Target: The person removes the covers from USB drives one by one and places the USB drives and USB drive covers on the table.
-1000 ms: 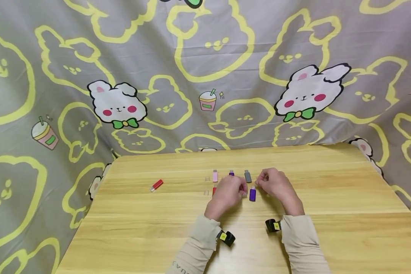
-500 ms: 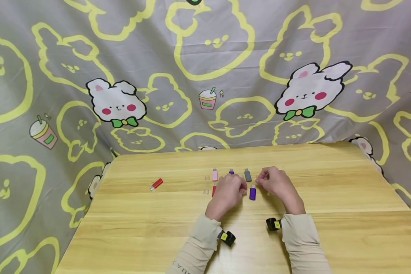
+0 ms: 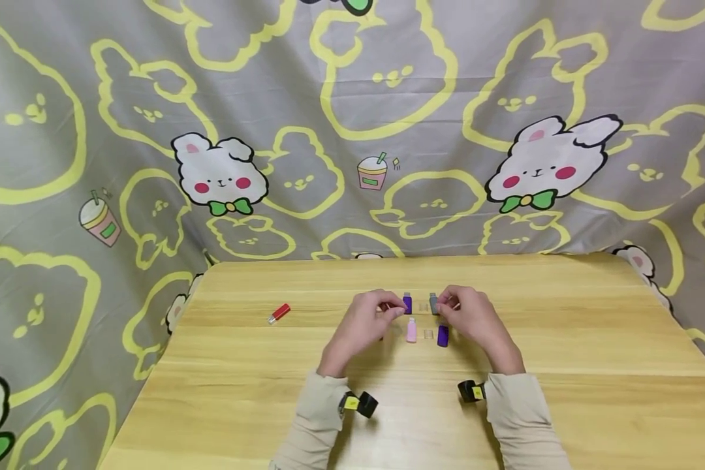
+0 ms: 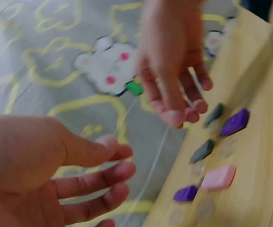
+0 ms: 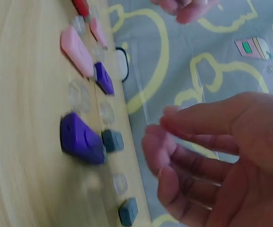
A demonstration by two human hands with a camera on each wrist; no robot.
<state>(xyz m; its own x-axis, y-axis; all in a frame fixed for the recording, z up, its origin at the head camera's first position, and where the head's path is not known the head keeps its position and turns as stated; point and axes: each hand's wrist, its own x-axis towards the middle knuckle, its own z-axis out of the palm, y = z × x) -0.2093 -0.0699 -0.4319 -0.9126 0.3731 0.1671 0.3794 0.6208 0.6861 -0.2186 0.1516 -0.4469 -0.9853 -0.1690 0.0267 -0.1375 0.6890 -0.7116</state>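
Two short rows of USB sticks lie on the wooden table between my hands. In the head view, the back row shows a purple stick (image 3: 408, 304) and a grey stick (image 3: 433, 301). Nearer are a pink stick (image 3: 411, 331) and another purple stick (image 3: 442, 336). My left hand (image 3: 361, 323) hovers left of them, thumb near the index finger, nothing visible between. Loosely bent, the fingers of my right hand (image 3: 476, 320) hang beside the grey stick; nothing shows in them. Clear caps (image 5: 107, 112) sit between sticks. A second grey stick (image 5: 128, 212) appears in the right wrist view.
A red USB stick (image 3: 279, 313) lies apart at the left of the table (image 3: 241, 391). Another red stick (image 5: 81, 6) and a second pink one (image 5: 98, 33) show at the row's far end. A patterned curtain (image 3: 317, 215) hangs behind the table.
My left hand has moved left, uncovering the nearer pink stick and clear caps. The right hand stays close to the grey stick. The head view has shifted slightly.
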